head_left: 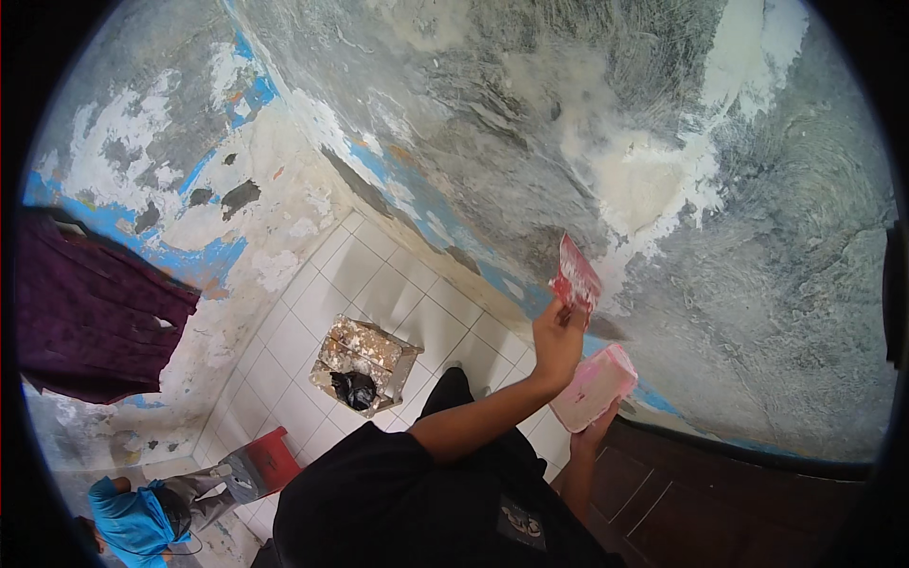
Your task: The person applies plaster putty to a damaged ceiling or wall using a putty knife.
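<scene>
My left hand (559,343) grips a red, flat putty scraper (574,275) smeared with white paste, held up at the grey, mottled wall (757,284), just below a white and cream patch (644,185); whether its edge touches the wall is unclear. Lower and to the right, my right hand (595,431) holds a pink, flat board (594,385) coated with pale paste, tilted beside that wall.
A paint-spattered wooden stool (365,343) with a black bag stands on white floor tiles (436,312). Purple fabric (95,312) hangs on the peeling left wall. A person in blue (133,521) is at lower left near a red object (275,459). Dark brown panels lie at lower right.
</scene>
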Tool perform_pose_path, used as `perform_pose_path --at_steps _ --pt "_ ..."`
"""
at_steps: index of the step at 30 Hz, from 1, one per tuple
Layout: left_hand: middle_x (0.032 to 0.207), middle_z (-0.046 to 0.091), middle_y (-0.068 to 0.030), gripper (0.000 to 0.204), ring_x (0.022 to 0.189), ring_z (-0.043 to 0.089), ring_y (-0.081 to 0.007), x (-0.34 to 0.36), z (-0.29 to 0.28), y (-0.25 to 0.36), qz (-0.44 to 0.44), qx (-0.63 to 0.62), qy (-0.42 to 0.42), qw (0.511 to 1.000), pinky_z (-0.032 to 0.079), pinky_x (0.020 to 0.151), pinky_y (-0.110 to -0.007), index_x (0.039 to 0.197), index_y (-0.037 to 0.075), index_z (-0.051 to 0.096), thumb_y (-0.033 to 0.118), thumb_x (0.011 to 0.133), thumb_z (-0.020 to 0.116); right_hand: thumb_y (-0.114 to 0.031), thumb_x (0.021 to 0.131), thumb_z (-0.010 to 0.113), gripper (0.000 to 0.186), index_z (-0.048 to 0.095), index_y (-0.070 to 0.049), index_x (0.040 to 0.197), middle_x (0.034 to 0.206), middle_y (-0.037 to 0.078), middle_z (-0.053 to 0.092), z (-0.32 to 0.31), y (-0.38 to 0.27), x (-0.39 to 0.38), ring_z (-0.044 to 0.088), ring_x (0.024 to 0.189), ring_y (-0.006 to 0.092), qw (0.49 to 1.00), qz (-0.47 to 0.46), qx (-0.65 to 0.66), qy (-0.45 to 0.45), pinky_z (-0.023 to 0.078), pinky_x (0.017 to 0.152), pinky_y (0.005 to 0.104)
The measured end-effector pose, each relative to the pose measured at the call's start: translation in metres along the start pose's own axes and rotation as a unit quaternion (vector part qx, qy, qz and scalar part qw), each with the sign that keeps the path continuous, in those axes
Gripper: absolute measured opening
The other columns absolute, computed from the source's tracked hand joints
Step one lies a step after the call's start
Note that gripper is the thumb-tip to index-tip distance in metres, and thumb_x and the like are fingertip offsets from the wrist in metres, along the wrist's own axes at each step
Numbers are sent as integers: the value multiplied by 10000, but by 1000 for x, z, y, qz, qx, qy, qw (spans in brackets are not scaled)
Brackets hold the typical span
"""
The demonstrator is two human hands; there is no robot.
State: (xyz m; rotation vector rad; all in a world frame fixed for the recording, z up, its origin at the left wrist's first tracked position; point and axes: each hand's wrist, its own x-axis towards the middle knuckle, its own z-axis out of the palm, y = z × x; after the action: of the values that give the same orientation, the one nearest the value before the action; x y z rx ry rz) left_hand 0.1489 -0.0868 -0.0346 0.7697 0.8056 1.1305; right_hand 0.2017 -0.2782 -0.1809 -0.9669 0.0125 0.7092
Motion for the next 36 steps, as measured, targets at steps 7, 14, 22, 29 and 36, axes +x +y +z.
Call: perform_pose_path --at_steps 7,14,22,29,36 --pt "958 650 -32 209 846 618 -124 66 -97 -12 -96 -33 61 993 515 783 -288 1119 45 632 -9 921 591 -504 1045 386 592 381 -96 1474 1396 82 518 34 5 4 521 1265 258 999 33 11 5 426 1074 418" --pt "1137 629 -71 311 992 643 -191 71 -109 42 -192 -62 -7 979 530 879 -338 1250 33 553 -9 942 560 -504 1039 407 595 417 -79 1456 1352 87 558 67 30 13 558 1216 247 999 43 18 0 448 1049 405" --pt "1125 657 -80 243 982 652 -155 74 -143 84 -231 36 -71 970 538 861 -317 1222 19 577 64 983 579 -430 1019 448 555 379 -107 1465 1349 106 542 142 45 15 557 1224 257 999 41 12 -6 456 1045 410" --pt "890 685 -29 195 776 635 -78 103 -148 126 -108 248 -187 944 515 708 -236 1123 1 642 142 988 635 -423 1033 438 557 320 -113 1480 1384 108 503 158 76 28 531 1259 267 999 23 -31 -6 447 1056 427" --pt "763 666 -215 222 650 666 -314 111 -134 121 93 492 -349 792 524 627 -391 1062 -22 656 91 873 622 -477 1075 346 646 170 -57 1533 1478 145 353 171 98 26 406 1357 243 996 34 -71 -39 384 1107 408"
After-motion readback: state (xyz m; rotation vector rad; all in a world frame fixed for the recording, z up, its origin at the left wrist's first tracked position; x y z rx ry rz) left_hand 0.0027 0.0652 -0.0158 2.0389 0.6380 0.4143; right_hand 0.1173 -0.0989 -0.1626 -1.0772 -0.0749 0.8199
